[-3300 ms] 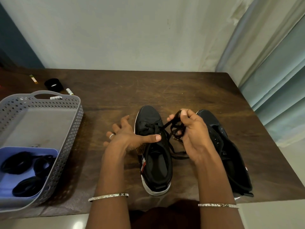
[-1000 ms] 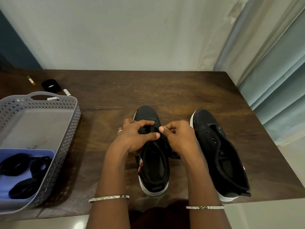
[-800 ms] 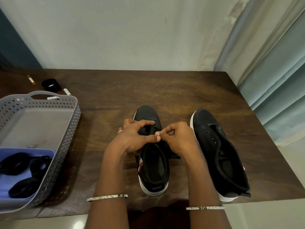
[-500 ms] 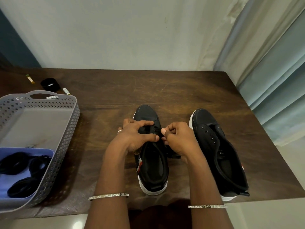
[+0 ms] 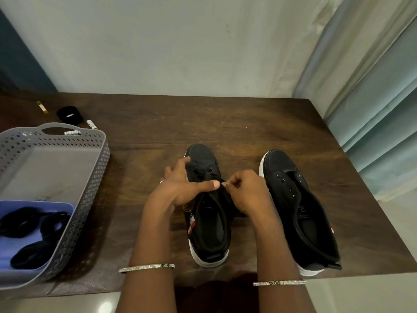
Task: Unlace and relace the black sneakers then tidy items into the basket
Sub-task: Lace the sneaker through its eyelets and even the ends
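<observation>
The left hand (image 5: 180,188) lies on the near sneaker (image 5: 209,227). Its thumb is stretched straight across the opening and its fingers are spread toward the toe, so it presses and steadies but does not clasp. Just right of this thumb tip, the right hand (image 5: 246,193) is curled and pinches the end of the black lace (image 5: 204,173).

About 3 seconds ago the right hand held the lace as a raised bundle. Now both hands are low at the eyelets, and the left forefinger, curled over the lace a moment ago, is lifted off. I judge that 1 crossing near the toe is finished and the next eyelet is waiting.

The other sneaker (image 5: 300,211), right of the right hand, has empty eyelets. The basket (image 5: 90,188) stands well left of the left hand.
</observation>
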A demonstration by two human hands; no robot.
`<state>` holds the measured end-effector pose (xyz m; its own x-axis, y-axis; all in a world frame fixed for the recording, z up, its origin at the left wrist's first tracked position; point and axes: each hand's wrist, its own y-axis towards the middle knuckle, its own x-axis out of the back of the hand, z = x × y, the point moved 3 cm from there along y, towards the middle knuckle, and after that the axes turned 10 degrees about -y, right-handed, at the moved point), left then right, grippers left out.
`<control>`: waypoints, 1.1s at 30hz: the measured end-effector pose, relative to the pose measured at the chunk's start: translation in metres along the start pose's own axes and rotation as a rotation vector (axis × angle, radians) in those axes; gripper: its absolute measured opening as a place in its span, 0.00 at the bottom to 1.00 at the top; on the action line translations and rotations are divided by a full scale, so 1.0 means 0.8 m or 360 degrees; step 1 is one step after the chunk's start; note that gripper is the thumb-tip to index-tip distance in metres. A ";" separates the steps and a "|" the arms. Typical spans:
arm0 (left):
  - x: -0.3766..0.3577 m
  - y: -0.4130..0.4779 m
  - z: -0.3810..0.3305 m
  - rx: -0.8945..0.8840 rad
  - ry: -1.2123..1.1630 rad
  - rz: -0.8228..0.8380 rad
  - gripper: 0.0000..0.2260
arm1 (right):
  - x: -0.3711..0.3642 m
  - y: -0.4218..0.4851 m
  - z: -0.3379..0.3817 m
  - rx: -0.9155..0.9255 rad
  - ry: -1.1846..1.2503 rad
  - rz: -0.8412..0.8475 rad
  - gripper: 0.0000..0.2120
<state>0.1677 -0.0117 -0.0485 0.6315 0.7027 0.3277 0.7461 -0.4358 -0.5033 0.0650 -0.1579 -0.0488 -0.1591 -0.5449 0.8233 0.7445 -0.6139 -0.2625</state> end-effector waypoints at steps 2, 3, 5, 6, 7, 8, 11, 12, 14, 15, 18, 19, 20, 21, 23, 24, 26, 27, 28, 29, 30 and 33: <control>-0.003 -0.004 -0.005 0.0023 0.0033 0.0034 0.49 | 0.000 0.003 0.002 -0.0005 0.0059 -0.0016 0.09; -0.003 -0.004 -0.006 0.0023 0.0030 0.0038 0.47 | 0.001 0.003 0.004 -0.0030 0.0144 -0.0016 0.09; -0.005 -0.005 -0.007 0.0025 0.0005 0.0042 0.43 | 0.002 0.003 0.005 -0.0090 0.0360 -0.0037 0.08; -0.005 -0.006 -0.007 0.0040 -0.0011 0.0037 0.41 | 0.003 0.004 0.005 -0.0105 0.0442 -0.0045 0.08; -0.006 -0.006 -0.006 0.0051 -0.0020 0.0036 0.40 | 0.003 0.003 0.005 -0.0115 0.0510 -0.0040 0.08; -0.006 -0.006 -0.006 0.0055 -0.0016 0.0035 0.40 | 0.002 0.003 0.004 -0.0127 0.0567 -0.0033 0.08; -0.005 -0.004 -0.004 0.0094 -0.0001 0.0024 0.40 | 0.000 0.002 0.002 -0.0192 0.0729 -0.0028 0.08; -0.005 -0.004 -0.005 0.0090 0.0016 0.0032 0.40 | -0.001 0.002 0.001 -0.0216 0.0760 -0.0013 0.08; -0.005 -0.004 -0.005 0.0075 0.0036 0.0055 0.40 | 0.001 0.003 0.001 -0.0229 0.0784 0.0017 0.08; -0.004 -0.003 -0.004 0.0069 0.0033 0.0061 0.40 | 0.002 0.003 0.000 -0.0226 0.0803 0.0029 0.08; -0.002 -0.007 -0.005 -0.0064 -0.0004 0.0046 0.43 | 0.009 0.002 -0.001 -0.0239 0.1009 0.0076 0.12; 0.001 -0.002 -0.002 -0.0168 -0.0042 -0.0020 0.45 | 0.012 0.001 -0.001 -0.0241 0.1089 0.0117 0.13; 0.005 0.004 0.000 -0.0286 -0.0054 -0.0095 0.41 | 0.014 -0.001 0.000 -0.0235 0.1159 0.0173 0.14; 0.007 0.007 -0.001 -0.0400 -0.0015 -0.0171 0.30 | 0.016 -0.004 0.001 -0.0221 0.1201 0.0224 0.15; 0.008 0.004 -0.010 -0.0649 0.0081 -0.0301 0.14 | 0.021 -0.009 0.001 -0.0178 0.1175 0.0266 0.17; 0.006 0.001 -0.019 -0.0774 0.0097 -0.0316 0.15 | 0.024 -0.010 0.002 -0.0148 0.1138 0.0263 0.18; -0.004 -0.011 -0.035 -0.0898 0.0191 -0.0264 0.17 | 0.027 -0.012 0.004 -0.0072 0.1099 0.0223 0.19; -0.010 -0.014 -0.039 -0.0894 0.0244 -0.0234 0.17 | 0.029 -0.012 0.005 -0.0035 0.1092 0.0198 0.19; -0.015 -0.016 -0.041 -0.0868 0.0315 -0.0228 0.18 | 0.029 -0.012 0.006 -0.0010 0.1084 0.0178 0.19; -0.018 -0.017 -0.042 -0.0821 0.0397 -0.0246 0.17 | 0.030 -0.012 0.006 0.0002 0.1079 0.0166 0.19; -0.019 -0.016 -0.041 -0.0789 0.0481 -0.0273 0.16 | 0.030 -0.012 0.007 -0.0002 0.1082 0.0154 0.20; -0.021 -0.014 -0.039 -0.0748 0.0600 -0.0323 0.11 | 0.032 -0.010 0.002 -0.0057 0.1108 0.0087 0.21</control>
<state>0.1552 -0.0355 -0.0234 0.4347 0.5883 0.6818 0.8177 -0.5751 -0.0251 0.0559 -0.1657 -0.0244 -0.5096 -0.8074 0.2974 0.7433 -0.5872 -0.3204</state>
